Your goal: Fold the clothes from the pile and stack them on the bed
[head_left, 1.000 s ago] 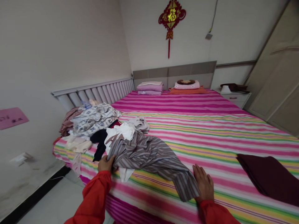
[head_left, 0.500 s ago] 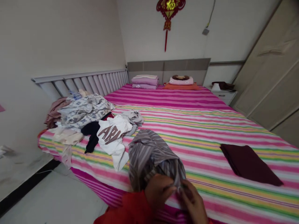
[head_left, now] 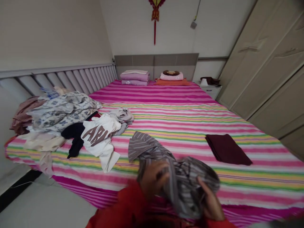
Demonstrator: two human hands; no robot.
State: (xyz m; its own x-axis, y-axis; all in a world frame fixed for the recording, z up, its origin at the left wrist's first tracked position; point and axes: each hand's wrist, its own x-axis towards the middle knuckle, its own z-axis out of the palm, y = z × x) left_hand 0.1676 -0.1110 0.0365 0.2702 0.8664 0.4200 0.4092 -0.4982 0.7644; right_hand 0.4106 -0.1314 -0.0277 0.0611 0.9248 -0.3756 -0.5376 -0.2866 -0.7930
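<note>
Striped garment [head_left: 180,183] bunched between both hands' grip.

The clothes pile [head_left: 59,120] lies on the bed [head_left: 180,126] at left, the folded cloth [head_left: 226,148] at right — pillows [head_left: 152,77] behind.
</note>
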